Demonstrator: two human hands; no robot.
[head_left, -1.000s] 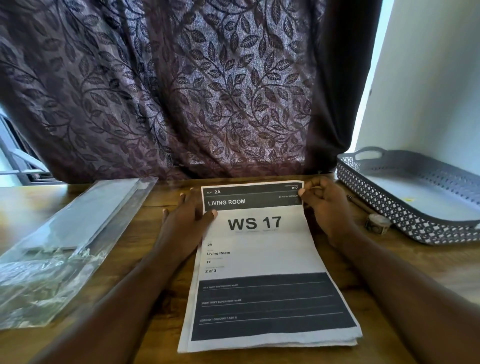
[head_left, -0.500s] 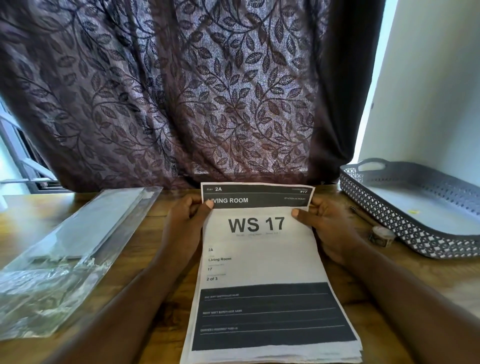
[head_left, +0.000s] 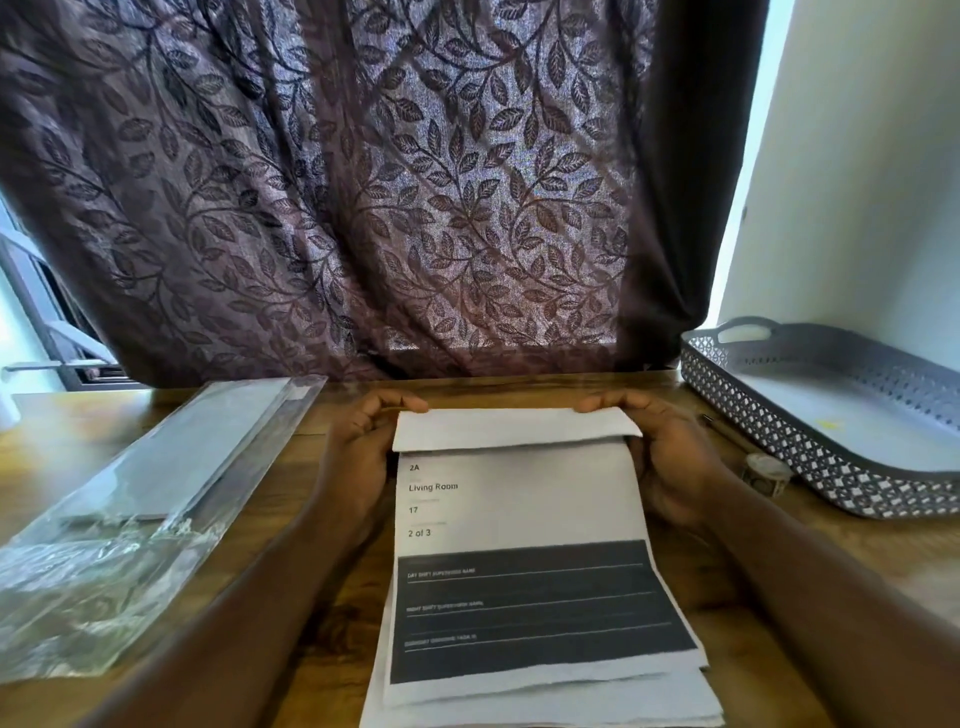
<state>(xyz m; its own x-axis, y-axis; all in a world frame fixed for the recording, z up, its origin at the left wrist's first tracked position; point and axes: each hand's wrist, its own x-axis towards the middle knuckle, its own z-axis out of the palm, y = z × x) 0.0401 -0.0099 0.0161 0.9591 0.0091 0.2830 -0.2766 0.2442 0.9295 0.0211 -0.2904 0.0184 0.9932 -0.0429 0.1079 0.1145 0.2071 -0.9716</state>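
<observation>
A printed sheet (head_left: 514, 514) reading "Living Room", "17" and "2 of 3" lies on top of a small stack of paper (head_left: 545, 706) on the wooden table (head_left: 322, 613). Its far end is bent over toward me, so the blank back covers the header. My left hand (head_left: 363, 447) pinches the folded edge at its left corner, fingers curled over the top. My right hand (head_left: 660, 441) pinches the right corner the same way. Both forearms reach in from the bottom of the view.
A clear plastic sleeve (head_left: 130, 514) holding a grey sheet lies at the left. At the right stands a grey perforated tray (head_left: 779, 431), with a small roll of tape (head_left: 763, 470) and a pen (head_left: 722, 428) beside it. A leaf-patterned curtain (head_left: 389, 197) hangs behind the table.
Both hands have lifted the sheet's far end and folded it toward me. The "WS 17" header is now hidden under the blank back of the fold.
</observation>
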